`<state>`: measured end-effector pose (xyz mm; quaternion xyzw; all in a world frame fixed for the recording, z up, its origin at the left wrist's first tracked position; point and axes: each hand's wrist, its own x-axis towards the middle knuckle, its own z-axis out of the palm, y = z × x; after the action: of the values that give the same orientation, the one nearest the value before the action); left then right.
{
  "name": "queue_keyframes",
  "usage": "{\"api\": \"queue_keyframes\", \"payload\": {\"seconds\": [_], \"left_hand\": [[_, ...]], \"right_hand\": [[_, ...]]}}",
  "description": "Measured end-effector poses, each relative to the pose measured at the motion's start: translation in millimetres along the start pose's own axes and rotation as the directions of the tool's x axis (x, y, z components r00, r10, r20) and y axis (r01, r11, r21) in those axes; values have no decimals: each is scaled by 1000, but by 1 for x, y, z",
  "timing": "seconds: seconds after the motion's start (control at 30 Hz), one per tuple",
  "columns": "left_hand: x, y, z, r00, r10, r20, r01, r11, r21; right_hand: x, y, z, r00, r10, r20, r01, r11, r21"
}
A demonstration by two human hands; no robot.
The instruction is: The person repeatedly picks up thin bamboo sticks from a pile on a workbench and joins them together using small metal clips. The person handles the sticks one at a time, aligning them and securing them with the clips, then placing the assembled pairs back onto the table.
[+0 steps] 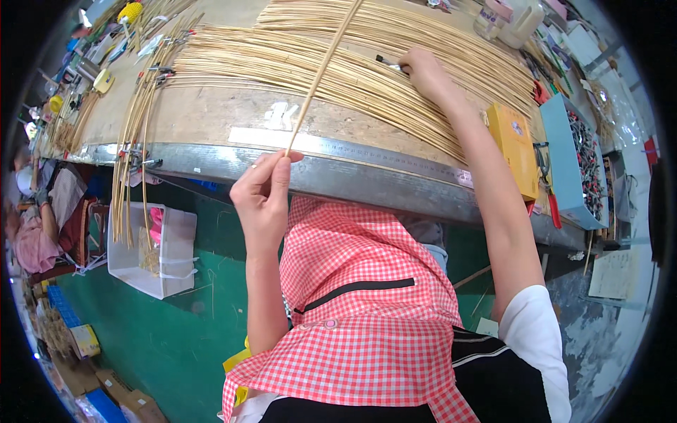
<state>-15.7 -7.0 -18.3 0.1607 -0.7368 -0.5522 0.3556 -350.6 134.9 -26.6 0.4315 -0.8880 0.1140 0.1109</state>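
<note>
My left hand (262, 192) is at the table's front edge. It pinches the lower end of a thin, straw-coloured cane (321, 72), which slants up and away over the table. Further off to the right, my right hand (427, 75) is closed around a small tool (388, 63) with a black tip and a pale shank; its exact kind is unclear. That hand is over long bundles of similar canes (282, 60) spread across the tabletop. A steel ruler (352, 151) lies along the front edge, near my left hand.
Clipped canes (134, 141) hang over the edge at left, above a white plastic bin (176, 254). At right stand a yellow box (511, 149), red-handled pliers (553, 204) and a light-blue box (564, 162) full of small clips. Another person (42, 236) sits at far left.
</note>
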Motion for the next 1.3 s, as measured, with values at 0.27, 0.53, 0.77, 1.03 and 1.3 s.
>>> {"api": "queue_keyframes", "payload": {"seconds": [0.27, 0.53, 0.77, 1.03, 1.3], "left_hand": [[-7, 3, 16, 997, -24, 70, 33, 991, -131], [-14, 6, 24, 977, -139, 163, 169, 967, -190], [-17, 7, 29, 972, -130, 196, 167, 968, -187], [-19, 6, 32, 974, -78, 213, 122, 971, -203], [-22, 7, 37, 971, -57, 230, 99, 979, -176]], "right_hand": [[-49, -41, -49, 951, 228, -208, -146, 926, 348], [-144, -143, -76, 957, 149, 247, -187, -331, 925], [-156, -165, -65, 957, 260, 130, -119, -59, 991], [-159, -178, -61, 941, 335, 53, -72, 46, 996], [-161, -185, -58, 924, 380, 41, -62, 44, 997]]}}
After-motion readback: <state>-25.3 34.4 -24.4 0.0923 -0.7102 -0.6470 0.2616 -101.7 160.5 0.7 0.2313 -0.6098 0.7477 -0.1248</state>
